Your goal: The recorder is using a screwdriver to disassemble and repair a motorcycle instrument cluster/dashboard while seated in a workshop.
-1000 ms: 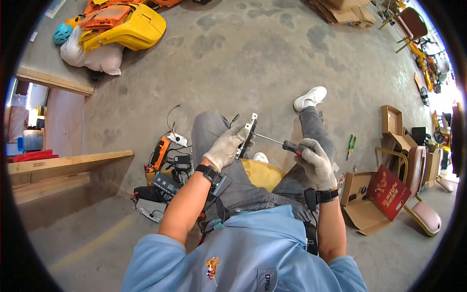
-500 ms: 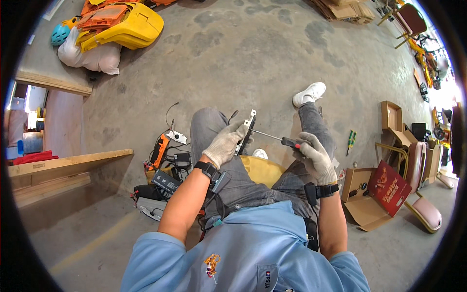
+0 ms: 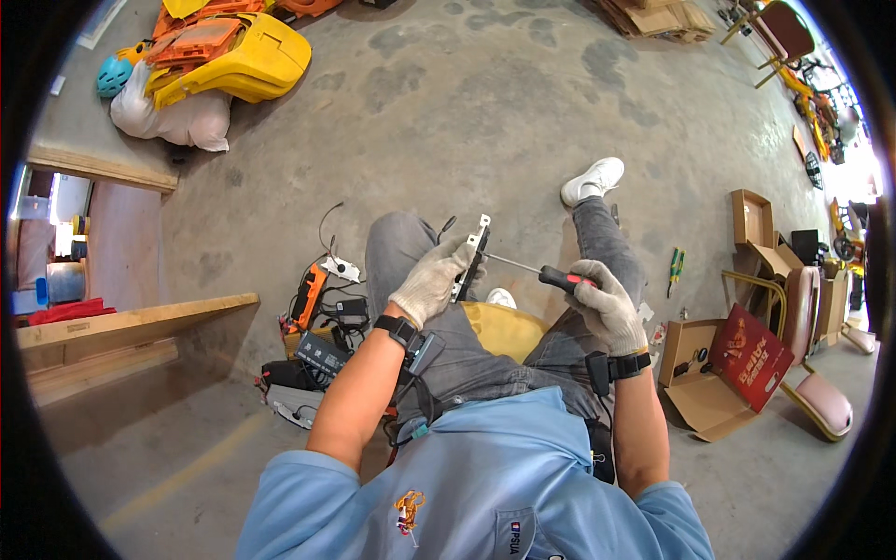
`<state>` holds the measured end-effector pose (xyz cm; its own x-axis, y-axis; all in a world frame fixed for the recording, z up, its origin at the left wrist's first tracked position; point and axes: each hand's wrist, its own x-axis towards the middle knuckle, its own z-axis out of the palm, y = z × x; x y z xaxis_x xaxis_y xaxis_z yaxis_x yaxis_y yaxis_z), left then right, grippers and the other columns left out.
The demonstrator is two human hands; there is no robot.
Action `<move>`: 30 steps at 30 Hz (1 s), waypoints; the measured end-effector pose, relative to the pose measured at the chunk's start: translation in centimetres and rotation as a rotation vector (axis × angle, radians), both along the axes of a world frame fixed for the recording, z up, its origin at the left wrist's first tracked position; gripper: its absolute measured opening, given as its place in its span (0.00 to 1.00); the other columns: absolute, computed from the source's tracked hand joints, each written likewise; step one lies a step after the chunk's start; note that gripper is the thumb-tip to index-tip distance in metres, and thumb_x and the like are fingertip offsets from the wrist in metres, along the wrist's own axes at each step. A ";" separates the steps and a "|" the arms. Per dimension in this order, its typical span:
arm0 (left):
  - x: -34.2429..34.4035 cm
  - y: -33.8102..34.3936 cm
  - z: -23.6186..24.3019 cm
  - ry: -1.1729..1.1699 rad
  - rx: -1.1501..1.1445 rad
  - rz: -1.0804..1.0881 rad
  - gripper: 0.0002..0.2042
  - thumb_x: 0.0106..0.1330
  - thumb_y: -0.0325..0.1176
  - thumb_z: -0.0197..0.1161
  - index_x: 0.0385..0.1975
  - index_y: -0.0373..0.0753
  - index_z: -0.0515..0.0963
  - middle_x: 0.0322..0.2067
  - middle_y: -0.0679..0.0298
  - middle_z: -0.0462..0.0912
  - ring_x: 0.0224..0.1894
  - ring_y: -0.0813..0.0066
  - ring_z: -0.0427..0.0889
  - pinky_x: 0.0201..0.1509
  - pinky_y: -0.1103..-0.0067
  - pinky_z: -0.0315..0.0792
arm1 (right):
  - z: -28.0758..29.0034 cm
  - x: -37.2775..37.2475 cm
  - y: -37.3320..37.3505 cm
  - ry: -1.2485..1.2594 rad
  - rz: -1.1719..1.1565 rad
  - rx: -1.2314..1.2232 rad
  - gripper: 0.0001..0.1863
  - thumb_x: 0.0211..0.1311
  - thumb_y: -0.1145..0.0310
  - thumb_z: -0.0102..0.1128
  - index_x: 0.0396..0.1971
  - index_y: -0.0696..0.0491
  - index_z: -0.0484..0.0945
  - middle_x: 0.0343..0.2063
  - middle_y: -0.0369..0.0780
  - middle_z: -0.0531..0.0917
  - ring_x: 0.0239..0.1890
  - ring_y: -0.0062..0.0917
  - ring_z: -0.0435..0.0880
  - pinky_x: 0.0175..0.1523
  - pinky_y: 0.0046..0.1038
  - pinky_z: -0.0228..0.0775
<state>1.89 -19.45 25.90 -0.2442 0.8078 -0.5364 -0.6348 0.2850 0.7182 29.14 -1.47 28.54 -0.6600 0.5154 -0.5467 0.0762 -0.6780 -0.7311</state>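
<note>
My gloved left hand (image 3: pixel 433 280) is closed around a narrow black part with a white metal bracket (image 3: pixel 479 233), held upright over my left thigh. In my gloved right hand (image 3: pixel 607 306) is a screwdriver (image 3: pixel 566 279) with a black and red handle. Its long thin shaft points left, and the tip reaches the side of the black part. Whether the tip sits in a screw is too small to tell. Below, a yellow surface (image 3: pixel 507 329) shows between my thighs.
On the floor at my left lie cables, a black box (image 3: pixel 320 353) and an orange-and-black piece (image 3: pixel 306 297). Green-handled pliers (image 3: pixel 676 269) lie at my right, beyond an open cardboard box (image 3: pixel 686 401) with scissors (image 3: pixel 693 359). A wooden ledge (image 3: pixel 140 319) juts in from the left.
The screwdriver handle shows more of its red side, and the right hand's fingers have shifted on it. The left hand and the part stay nearly in place.
</note>
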 end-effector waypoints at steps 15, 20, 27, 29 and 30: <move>0.2 -0.3 -0.1 -0.032 -0.007 0.007 0.22 0.78 0.52 0.61 0.57 0.39 0.76 0.44 0.64 0.85 0.42 0.76 0.86 0.45 0.77 0.83 | -1.1 1.1 -0.5 0.175 -0.079 -0.174 0.26 0.75 0.60 0.65 0.63 0.60 0.73 0.46 0.38 0.79 0.42 0.24 0.83 0.48 0.28 0.80; 0.0 -0.2 -0.6 -0.026 0.006 -0.008 0.21 0.78 0.52 0.61 0.56 0.39 0.77 0.44 0.64 0.85 0.42 0.76 0.86 0.45 0.77 0.83 | 0.2 -0.8 -0.5 0.176 0.015 -0.119 0.33 0.73 0.54 0.67 0.66 0.62 0.70 0.46 0.39 0.80 0.41 0.26 0.83 0.47 0.30 0.79; -0.3 0.7 -0.6 -0.059 0.033 0.018 0.15 0.81 0.43 0.59 0.56 0.39 0.76 0.42 0.65 0.84 0.41 0.75 0.86 0.44 0.76 0.83 | 3.4 -5.3 -1.0 0.108 0.164 -0.030 0.22 0.66 0.71 0.57 0.59 0.61 0.74 0.43 0.40 0.79 0.40 0.25 0.82 0.49 0.27 0.78; -0.9 -0.7 -1.2 -0.102 0.020 -0.018 0.13 0.81 0.38 0.58 0.57 0.39 0.76 0.42 0.64 0.84 0.42 0.75 0.86 0.45 0.75 0.83 | 6.2 -7.9 -2.2 -0.186 0.390 0.252 0.17 0.71 0.65 0.60 0.53 0.58 0.77 0.35 0.37 0.81 0.38 0.23 0.82 0.47 0.26 0.77; -0.7 -0.7 -3.1 0.075 0.130 -0.038 0.14 0.80 0.39 0.59 0.59 0.40 0.75 0.43 0.64 0.84 0.43 0.76 0.86 0.45 0.75 0.82 | 2.1 -7.2 -2.0 -0.151 0.484 0.806 0.19 0.74 0.58 0.62 0.52 0.58 0.79 0.35 0.40 0.85 0.41 0.23 0.84 0.48 0.27 0.78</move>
<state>1.23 -20.11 22.78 -0.2475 0.8786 -0.4085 -0.5687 0.2097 0.7954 21.98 -3.52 30.69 -0.8519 0.4640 -0.2427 0.3483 0.1560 -0.9243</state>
